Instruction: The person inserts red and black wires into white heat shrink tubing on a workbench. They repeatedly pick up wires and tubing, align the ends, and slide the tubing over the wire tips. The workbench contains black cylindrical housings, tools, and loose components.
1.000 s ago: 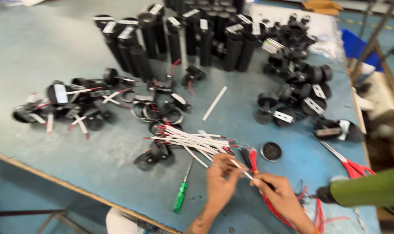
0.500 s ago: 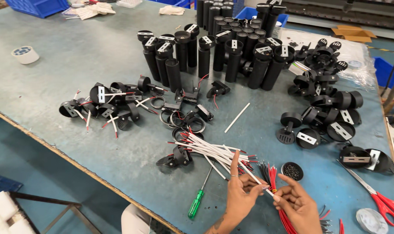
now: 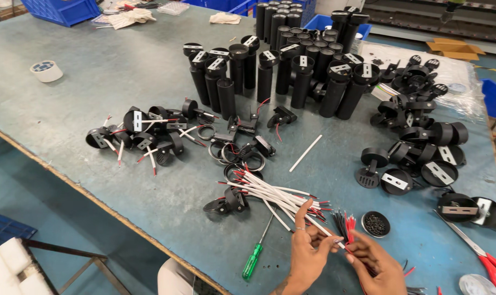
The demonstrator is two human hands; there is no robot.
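Note:
At the near edge of the blue-grey table (image 3: pixel 95 71), my left hand (image 3: pixel 308 252) and my right hand (image 3: pixel 376 262) meet and pinch one white sleeved cable with red and black wire ends between their fingertips. It comes off a loose bundle of white sleeved cables (image 3: pixel 275 196) that fans out to the upper left of my left hand. A green-handled screwdriver (image 3: pixel 254 257) lies just left of that hand. A small round black dish of screws (image 3: pixel 376 224) sits just above my right hand.
Upright black tube housings (image 3: pixel 291 65) stand in a cluster at the back. Black round fixture parts lie in a pile at left (image 3: pixel 144 134) and another at right (image 3: pixel 417 147). Red-handled scissors (image 3: pixel 491 261) lie far right, a tape roll (image 3: pixel 46 71) far left, and blue crates (image 3: pixel 62 10) behind.
The camera view has shifted so more of the left table side shows. My hands have stayed together on the cable near the bundle's end, with the fingers slightly rearranged.

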